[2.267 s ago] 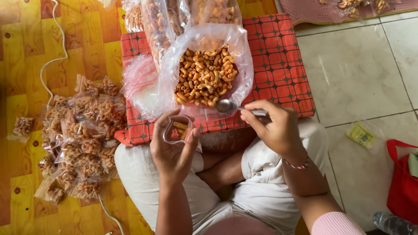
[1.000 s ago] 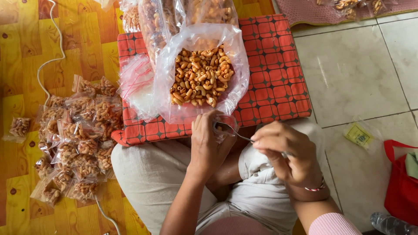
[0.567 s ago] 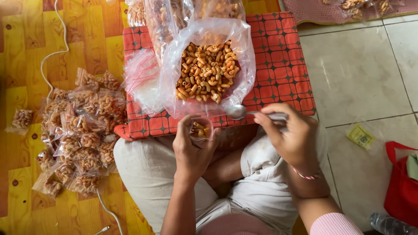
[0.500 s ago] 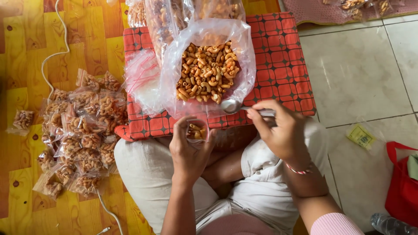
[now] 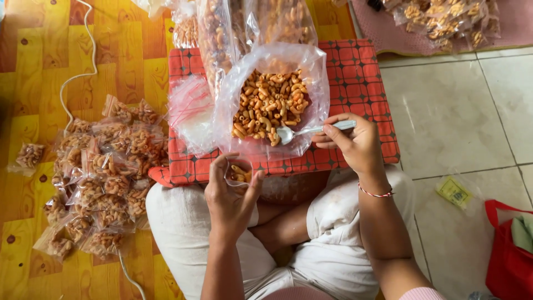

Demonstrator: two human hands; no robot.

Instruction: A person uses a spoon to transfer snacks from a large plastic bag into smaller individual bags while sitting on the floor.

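R hand point(image 5: 355, 145) gripping spoon point(image 5: 302, 132), handle running L-R, bowl at macaroni bag point(image 5: 272, 103); small bag point(image 5: 239, 175) pinched in L hand point(image 5: 230, 197), below-left of bowl.

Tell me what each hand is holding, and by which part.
The right hand holds a spoon by its handle end. The left hand holds a small clear bag, fingers around its open top.

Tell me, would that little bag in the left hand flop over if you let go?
Probably. The little bag is thin clear plastic, so it looks floppy, and only the left hand holds it open. It holds few pasta pieces, so likely light. Open-topped, it might spill.
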